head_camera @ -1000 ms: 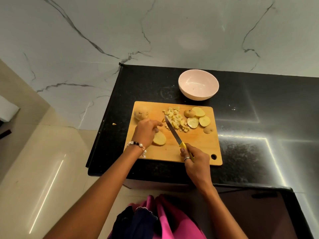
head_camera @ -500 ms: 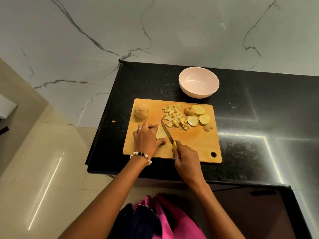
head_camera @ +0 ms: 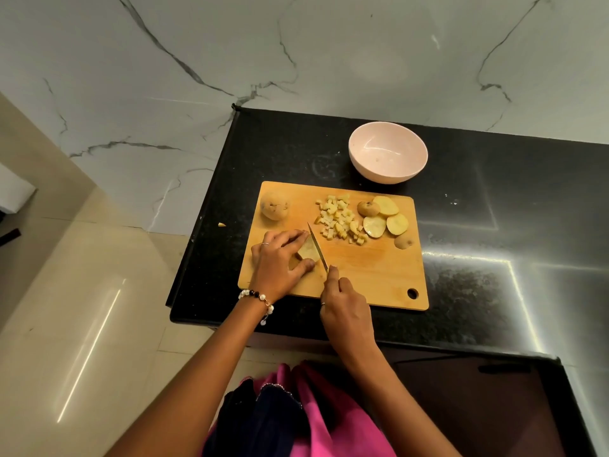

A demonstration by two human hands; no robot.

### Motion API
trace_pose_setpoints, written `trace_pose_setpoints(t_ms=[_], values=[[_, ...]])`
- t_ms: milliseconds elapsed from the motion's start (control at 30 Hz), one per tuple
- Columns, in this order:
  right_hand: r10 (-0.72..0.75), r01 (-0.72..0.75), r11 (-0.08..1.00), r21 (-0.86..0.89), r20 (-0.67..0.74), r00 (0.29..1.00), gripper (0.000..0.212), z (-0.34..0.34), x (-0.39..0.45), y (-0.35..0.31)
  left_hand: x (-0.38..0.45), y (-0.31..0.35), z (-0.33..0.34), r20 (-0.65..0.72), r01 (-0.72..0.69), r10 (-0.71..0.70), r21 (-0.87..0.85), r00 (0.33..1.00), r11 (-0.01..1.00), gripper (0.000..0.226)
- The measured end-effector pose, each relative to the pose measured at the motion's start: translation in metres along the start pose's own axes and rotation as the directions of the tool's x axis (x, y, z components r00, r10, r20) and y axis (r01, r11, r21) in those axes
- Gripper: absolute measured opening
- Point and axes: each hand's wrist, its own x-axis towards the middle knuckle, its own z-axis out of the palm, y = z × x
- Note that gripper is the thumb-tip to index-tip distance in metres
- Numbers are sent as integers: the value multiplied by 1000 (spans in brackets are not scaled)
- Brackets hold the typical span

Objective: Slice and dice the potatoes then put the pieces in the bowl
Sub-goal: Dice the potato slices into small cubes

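Observation:
A wooden cutting board (head_camera: 369, 268) lies on the black counter. My left hand (head_camera: 280, 258) pinches a potato slice (head_camera: 308, 250) flat on the board's left part. My right hand (head_camera: 344, 305) grips a knife (head_camera: 317, 247) whose blade rests across the slice's right edge. A whole potato (head_camera: 274, 206) sits at the board's far left corner. A pile of diced potato (head_camera: 341, 222) lies in the middle, with several round slices (head_camera: 385, 216) and an end piece (head_camera: 404, 240) to its right. A pale pink bowl (head_camera: 388, 152) stands behind the board, holding no pieces.
The black counter (head_camera: 494, 225) ends just left of the board, with a drop to the tiled floor (head_camera: 82, 308). A small potato scrap (head_camera: 222, 224) lies at the counter's left edge. A marble wall (head_camera: 296, 61) rises behind the bowl.
My left hand settled over the slice and pinned it. The knife swung left from the diced pile and came down onto the slice.

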Motion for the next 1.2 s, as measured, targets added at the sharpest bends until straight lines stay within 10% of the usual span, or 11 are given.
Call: trace_pose_setpoints(t_ms=[400,1200], values=[[-46,48,996,-79,26,999,68,3,-26,8,-3,-1,8,-85,2,-3,-9,996,1000,74],[-56,41,990,134,105,993,42,-1,12,2,1,-7,6,-59,23,-32,-147,998,989,80]])
